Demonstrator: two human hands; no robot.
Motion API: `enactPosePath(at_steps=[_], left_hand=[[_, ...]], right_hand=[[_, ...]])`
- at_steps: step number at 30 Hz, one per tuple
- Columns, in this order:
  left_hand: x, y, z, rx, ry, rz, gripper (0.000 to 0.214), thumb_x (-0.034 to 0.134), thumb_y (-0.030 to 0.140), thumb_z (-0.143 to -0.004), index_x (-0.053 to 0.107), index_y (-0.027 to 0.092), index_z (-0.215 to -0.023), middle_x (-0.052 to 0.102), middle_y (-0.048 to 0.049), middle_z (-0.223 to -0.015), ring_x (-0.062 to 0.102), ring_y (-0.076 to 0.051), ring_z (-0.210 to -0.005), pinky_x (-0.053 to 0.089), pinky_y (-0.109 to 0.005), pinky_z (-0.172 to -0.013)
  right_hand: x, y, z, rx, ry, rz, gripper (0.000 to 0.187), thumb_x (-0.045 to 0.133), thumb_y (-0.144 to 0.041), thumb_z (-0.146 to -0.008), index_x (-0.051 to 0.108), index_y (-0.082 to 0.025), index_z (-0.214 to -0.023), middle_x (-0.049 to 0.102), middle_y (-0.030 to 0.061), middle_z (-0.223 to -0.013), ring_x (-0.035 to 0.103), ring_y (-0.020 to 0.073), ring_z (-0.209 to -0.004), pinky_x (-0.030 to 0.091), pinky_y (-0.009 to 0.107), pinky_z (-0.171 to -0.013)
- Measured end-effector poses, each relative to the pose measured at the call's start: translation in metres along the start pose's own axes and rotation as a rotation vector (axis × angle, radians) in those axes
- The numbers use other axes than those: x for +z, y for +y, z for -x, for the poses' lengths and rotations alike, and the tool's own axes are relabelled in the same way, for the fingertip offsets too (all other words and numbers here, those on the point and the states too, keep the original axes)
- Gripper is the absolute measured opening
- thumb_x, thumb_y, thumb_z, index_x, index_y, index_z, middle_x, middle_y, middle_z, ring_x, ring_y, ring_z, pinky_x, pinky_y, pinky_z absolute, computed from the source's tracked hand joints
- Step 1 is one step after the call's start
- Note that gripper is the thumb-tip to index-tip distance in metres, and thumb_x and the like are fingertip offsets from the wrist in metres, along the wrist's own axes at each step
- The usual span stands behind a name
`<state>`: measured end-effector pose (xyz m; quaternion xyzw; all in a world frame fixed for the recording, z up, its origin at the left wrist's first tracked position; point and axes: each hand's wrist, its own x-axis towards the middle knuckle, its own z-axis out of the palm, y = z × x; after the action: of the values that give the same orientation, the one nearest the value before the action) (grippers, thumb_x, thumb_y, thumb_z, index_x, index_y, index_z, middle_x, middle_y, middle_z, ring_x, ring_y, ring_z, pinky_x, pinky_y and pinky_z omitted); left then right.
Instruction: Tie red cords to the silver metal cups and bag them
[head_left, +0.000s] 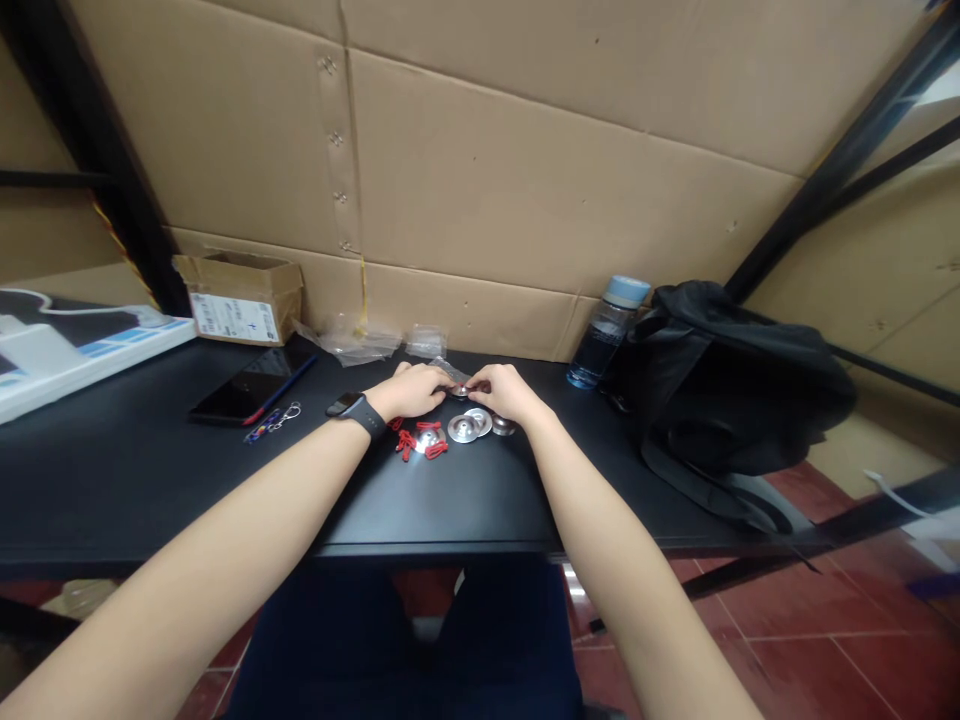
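Observation:
My left hand and my right hand meet over the table, both with fingers closed at the edges of a small metal finger cymbal. A bit of red shows beside it, partly covered by my fingers. Nearer to me, two shiny cymbals overlap, and small metal pieces sit partly under my right hand. To their left lies another cymbal with red cords on and around it. Just beyond my hands is a clear plastic bag.
The black table also holds a phone, a pen, a keychain, a cardboard box, clear plastic bags and a white power strip. At the right stand a water bottle and a black backpack. Cardboard walls the back.

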<state>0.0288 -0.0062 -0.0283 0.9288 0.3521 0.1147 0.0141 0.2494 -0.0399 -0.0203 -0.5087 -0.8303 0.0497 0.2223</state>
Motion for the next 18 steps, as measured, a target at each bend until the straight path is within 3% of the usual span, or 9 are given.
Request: enactPosePath(at_steps=[4,10,14,18], left_hand=[[-0.005,-0.002,0.002,-0.079,0.016,0.013,0.036,0.048,0.026,-0.094,0.070,0.030,-0.123,0.073,-0.0019,-0.129,0.065,-0.025,-0.124,0.044,-0.041,-0.108],[-0.002,-0.009,0.002,0.102,0.050,0.105,0.046,0.053,0.019,-0.090,0.066,0.029,-0.133,0.069,-0.0011,-0.136,0.066,-0.020,-0.123,0.047,-0.028,-0.107],[0.004,-0.009,-0.001,0.150,0.031,0.062,0.049,0.050,0.015,-0.091,0.067,0.031,-0.134,0.062,0.0001,-0.146,0.061,-0.019,-0.131,0.042,-0.029,-0.115],[0.006,-0.006,-0.003,0.127,0.019,0.038,0.051,0.046,0.010,-0.089,0.071,0.030,-0.130,0.067,-0.0010,-0.139,0.061,-0.019,-0.130,0.042,-0.029,-0.115]], right_hand=[[0.004,-0.004,-0.005,0.011,0.018,0.020,0.015,0.078,-0.017,-0.085,0.083,-0.021,-0.098,0.080,0.0053,-0.092,0.073,0.0179,-0.084,0.050,0.024,-0.078],[0.010,-0.002,-0.010,-0.024,0.051,0.049,0.018,0.073,-0.014,-0.089,0.082,-0.020,-0.104,0.079,0.0088,-0.102,0.072,0.0212,-0.096,0.050,0.027,-0.088],[0.012,0.007,-0.010,-0.042,0.065,0.042,0.023,0.070,-0.007,-0.089,0.081,-0.019,-0.106,0.077,0.0085,-0.108,0.070,0.0197,-0.102,0.049,0.026,-0.093],[0.013,0.014,-0.010,-0.049,0.070,0.029,0.018,0.071,-0.011,-0.089,0.081,-0.021,-0.101,0.076,0.0069,-0.105,0.070,0.0188,-0.100,0.050,0.027,-0.093]])
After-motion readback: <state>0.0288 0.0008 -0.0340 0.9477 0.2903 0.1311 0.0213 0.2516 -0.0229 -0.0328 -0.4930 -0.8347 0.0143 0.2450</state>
